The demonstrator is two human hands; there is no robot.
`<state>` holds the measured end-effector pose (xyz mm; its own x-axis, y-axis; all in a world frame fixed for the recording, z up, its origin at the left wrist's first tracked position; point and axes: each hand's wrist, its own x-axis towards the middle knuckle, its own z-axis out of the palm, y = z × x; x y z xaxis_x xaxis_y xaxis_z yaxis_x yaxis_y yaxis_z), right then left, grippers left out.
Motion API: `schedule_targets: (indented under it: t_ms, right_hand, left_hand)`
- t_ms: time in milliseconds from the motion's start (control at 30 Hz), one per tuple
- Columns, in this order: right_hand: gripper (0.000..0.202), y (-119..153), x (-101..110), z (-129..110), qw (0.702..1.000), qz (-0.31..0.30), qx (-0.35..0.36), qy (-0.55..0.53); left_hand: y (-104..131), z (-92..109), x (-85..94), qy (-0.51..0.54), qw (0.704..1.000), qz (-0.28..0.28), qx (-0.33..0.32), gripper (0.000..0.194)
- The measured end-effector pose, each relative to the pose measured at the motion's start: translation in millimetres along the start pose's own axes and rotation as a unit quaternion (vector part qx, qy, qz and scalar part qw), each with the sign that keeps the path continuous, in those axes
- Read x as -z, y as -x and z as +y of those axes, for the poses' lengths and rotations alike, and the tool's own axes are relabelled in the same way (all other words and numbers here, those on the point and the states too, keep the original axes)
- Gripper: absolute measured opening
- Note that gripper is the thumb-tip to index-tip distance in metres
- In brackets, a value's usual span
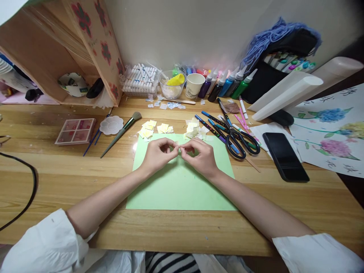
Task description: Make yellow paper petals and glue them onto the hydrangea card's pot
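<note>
Over the upper part of a green paper sheet [182, 189], my left hand [159, 153] and my right hand [200, 154] meet fingertip to fingertip. Both hands are closed in a pinch on a small pale piece, mostly hidden by the fingers; it looks like a bit of paper. Beyond the sheet's top edge lie yellow paper pieces [148, 129] in a small pile, a second small pile [165, 128] beside it, and a heap of cream pieces [193, 129] behind my right hand.
Black-handled scissors [241, 140] and several pens lie right of the sheet, near a black phone [285, 156]. A brush [122, 133] and white palette [111, 125] are to the left. Behind stand a paper cup [195, 85], a plastic bowl [172, 89] and paint bottles [226, 86].
</note>
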<state>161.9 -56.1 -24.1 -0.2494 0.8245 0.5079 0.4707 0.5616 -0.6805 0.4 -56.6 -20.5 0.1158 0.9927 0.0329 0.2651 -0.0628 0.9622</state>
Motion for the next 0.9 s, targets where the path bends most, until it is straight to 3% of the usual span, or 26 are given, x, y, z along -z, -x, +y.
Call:
schedule_targets:
  t_ms: [900]
  right_hand:
    - [0.008, 0.4, -0.6, 0.2, 1.0, -0.001, -0.024, 0.0]
  left_hand:
    - [2.3, 2.3, 0.1, -0.03, 0.999, 0.007, -0.014, 0.01]
